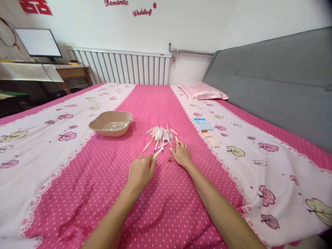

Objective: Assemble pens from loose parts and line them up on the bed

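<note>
A loose pile of pens lies on the pink dotted bedspread ahead of me. My left hand is closed in a pinch on one pale pen whose tip points toward the pile. My right hand rests at the near right edge of the pile, fingers bent down onto the pens there. A small orange pen cap lies on the cloth between my hands. To the right, a sorted row of blue-capped and orange pens lies side by side.
A beige plastic basin stands left of the pile. A pink pillow lies at the far right by the grey headboard. A white radiator and a desk with a monitor stand beyond the bed.
</note>
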